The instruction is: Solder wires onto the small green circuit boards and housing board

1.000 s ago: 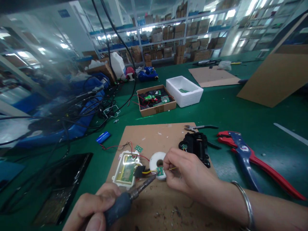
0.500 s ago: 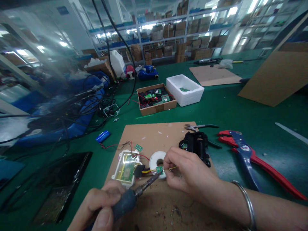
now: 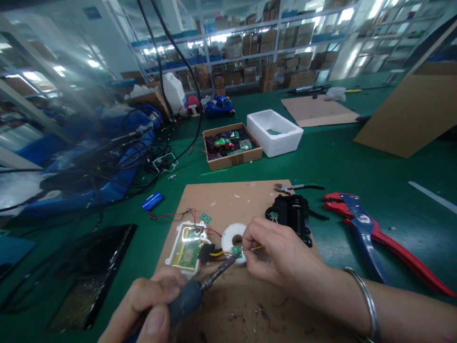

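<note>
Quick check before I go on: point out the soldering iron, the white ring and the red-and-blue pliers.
Soldering iron (image 3: pixel 188 299): head view, on its handle.
White ring (image 3: pixel 228 237): head view, on its left rim.
Red-and-blue pliers (image 3: pixel 363 218): head view, on the body's round badge.

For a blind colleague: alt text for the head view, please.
The left hand holds a soldering iron at a green board over a white ring; the right hand pinches a wire beside it. A clear case lies left of the ring, red and blue pliers far right.
</note>
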Motion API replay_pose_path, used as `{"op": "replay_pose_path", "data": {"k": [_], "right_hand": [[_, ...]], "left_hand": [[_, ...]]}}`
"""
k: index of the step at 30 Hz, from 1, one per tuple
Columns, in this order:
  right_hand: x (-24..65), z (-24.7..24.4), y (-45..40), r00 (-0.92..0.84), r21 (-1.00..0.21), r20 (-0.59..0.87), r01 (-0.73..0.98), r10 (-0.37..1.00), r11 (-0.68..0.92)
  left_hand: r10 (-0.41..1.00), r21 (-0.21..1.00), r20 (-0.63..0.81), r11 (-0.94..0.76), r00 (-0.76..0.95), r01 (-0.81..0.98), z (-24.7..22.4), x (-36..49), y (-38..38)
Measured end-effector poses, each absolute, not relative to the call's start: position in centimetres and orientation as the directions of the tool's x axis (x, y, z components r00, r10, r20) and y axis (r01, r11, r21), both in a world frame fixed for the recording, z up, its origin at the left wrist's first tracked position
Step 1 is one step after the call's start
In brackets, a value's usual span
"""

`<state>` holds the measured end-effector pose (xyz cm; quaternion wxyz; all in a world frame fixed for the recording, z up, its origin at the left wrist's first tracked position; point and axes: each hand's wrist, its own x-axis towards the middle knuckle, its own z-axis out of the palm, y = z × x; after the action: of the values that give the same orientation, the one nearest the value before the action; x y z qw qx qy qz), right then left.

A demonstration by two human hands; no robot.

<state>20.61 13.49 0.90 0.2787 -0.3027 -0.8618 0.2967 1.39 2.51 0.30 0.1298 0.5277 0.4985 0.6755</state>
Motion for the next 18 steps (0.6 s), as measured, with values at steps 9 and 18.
{"op": "replay_pose_path", "data": {"k": [9, 18], "right_hand": [[20.58, 0.95, 13.32, -0.661, -0.688, 0.275, 0.372, 0.699, 0.623], [20.44, 1.04, 13.47, -0.653, -0.689, 0.276, 0.377, 0.705, 0.619]], "left_hand": [[0.726, 0.801, 0.589, -0.466, -0.354, 0.376, 0.15, 0.97, 2.26], [0.667, 0.765, 0.634, -0.466, -0.392, 0.444, -0.27, 1.09, 2.11]]}}
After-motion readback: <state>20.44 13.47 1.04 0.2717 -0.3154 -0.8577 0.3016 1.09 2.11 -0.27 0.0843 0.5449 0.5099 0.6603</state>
